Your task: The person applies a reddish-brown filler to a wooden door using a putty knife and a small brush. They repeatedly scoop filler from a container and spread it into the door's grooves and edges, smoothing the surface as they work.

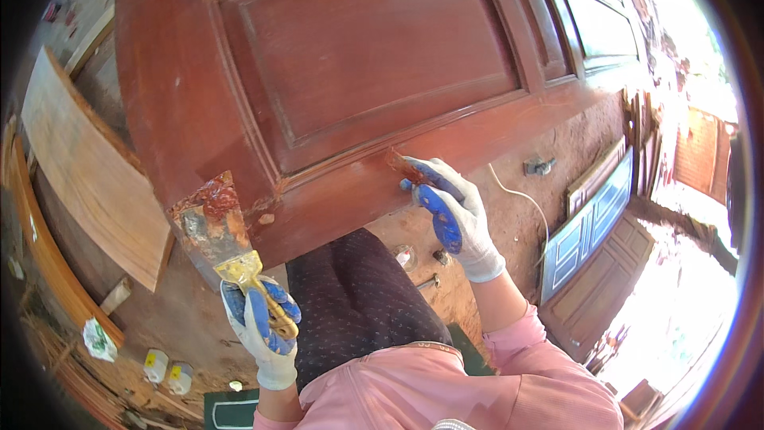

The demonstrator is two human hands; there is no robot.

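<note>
A reddish-brown panelled wooden door [374,48] lies in front of me, its near rail passing just beyond my lap. My left hand [259,338], in a white glove with blue coating, is wrapped round the yellow handle of a wide putty knife [211,227]. Red-brown putty is smeared over that blade, which is near the door's left corner. In the same kind of glove, my right hand [461,219] pinches a small putty-smeared scraper [406,166] at the near rail; glove and fingers partly hide it. A small pale lump [267,219] sits on the rail.
Wooden boards [91,167] lie at the left, with two small yellow-labelled bottles [156,366] and a plastic bag [99,341] below. At the right, a blue panelled door [589,227] and a brown door [601,287] lean near a white cable [529,199] and a grey tool [539,166].
</note>
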